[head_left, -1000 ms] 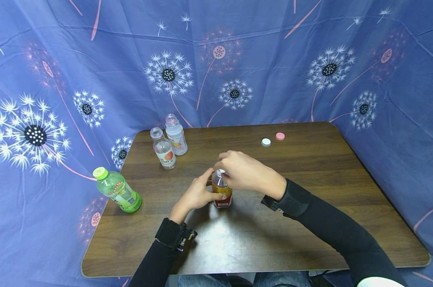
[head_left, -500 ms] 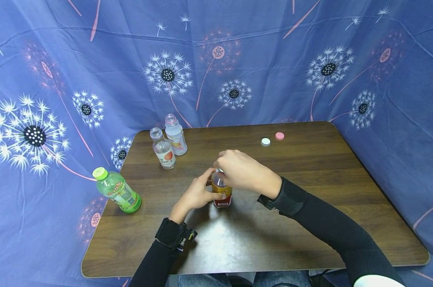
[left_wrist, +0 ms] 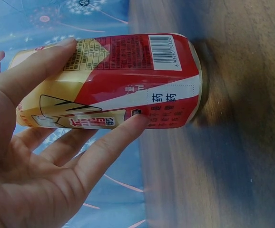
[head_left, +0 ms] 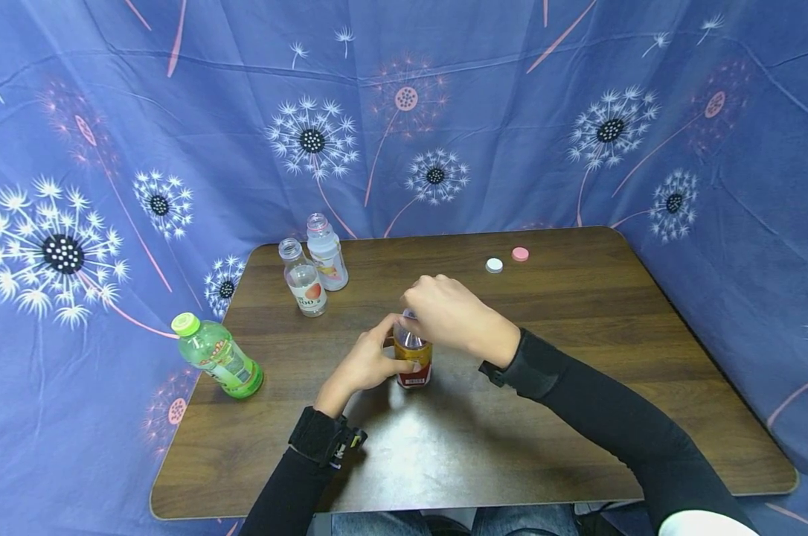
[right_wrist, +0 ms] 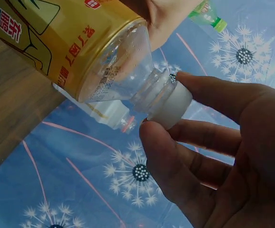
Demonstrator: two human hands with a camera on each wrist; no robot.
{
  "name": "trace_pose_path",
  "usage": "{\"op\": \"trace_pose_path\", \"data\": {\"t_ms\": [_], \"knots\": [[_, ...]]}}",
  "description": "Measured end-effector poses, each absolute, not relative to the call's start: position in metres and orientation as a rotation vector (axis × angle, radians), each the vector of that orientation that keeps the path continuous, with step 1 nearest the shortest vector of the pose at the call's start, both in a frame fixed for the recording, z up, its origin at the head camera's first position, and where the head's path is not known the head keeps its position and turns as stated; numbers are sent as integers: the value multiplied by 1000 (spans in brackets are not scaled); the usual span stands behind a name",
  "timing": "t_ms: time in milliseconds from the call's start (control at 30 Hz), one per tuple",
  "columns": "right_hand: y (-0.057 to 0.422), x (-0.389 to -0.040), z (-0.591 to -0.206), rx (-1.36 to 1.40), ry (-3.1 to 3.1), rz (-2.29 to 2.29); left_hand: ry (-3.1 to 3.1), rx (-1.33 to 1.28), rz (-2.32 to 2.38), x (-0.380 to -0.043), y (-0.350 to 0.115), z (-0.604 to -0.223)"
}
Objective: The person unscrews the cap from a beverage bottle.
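A drink bottle [head_left: 414,377] with a gold and red label stands upright on the table in front of me. My left hand [head_left: 367,362] grips its body, thumb on one side and fingers on the other. Over its top, my right hand [head_left: 454,316] pinches the white cap [right_wrist: 171,108] between thumb and fingers. In the right wrist view the cap sits at the mouth of the clear neck [right_wrist: 152,90], with ridges of the neck showing below it. From the head view the right hand mostly hides the cap.
Two uncapped bottles, one clear [head_left: 306,286] and one whitish [head_left: 326,257], stand at the back left. A green bottle [head_left: 219,357] with its cap on is at the left edge. One white cap [head_left: 494,266] and one pink cap [head_left: 520,254] lie at the back of the table [head_left: 578,432].
My right hand has turned at the bottle's top, its knuckles rising and its wrist shifting slightly left. The left hand keeps its hold on the bottle.
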State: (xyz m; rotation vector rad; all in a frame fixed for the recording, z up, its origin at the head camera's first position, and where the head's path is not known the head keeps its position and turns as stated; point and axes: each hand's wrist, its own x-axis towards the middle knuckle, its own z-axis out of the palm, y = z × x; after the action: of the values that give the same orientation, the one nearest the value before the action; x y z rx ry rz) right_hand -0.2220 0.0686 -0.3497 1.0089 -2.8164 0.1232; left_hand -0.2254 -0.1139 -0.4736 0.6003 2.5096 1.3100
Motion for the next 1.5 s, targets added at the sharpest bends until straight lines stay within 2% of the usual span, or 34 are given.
{"op": "trace_pose_path", "data": {"t_ms": [133, 400, 600, 767, 1200, 1500], "knots": [[73, -225, -341, 1071, -2852, 153, 2496, 600, 1311, -226, -115, -473], [85, -234, -329, 1519, -2897, 322, 2491, 603, 1322, -227, -114, -471], [84, -238, -335, 1632, -2860, 413, 2506, 577, 1288, -226, -114, -472], [83, -239, -335, 1621, -2840, 354, 2515, 571, 1268, -224, -113, -473], [70, -234, -335, 1306, -2973, 95, 2511, 575, 1289, -227, -113, -473], [66, -236, -342, 1195, -2921, 17, 2513, 607, 1288, -227, -114, -474]]}}
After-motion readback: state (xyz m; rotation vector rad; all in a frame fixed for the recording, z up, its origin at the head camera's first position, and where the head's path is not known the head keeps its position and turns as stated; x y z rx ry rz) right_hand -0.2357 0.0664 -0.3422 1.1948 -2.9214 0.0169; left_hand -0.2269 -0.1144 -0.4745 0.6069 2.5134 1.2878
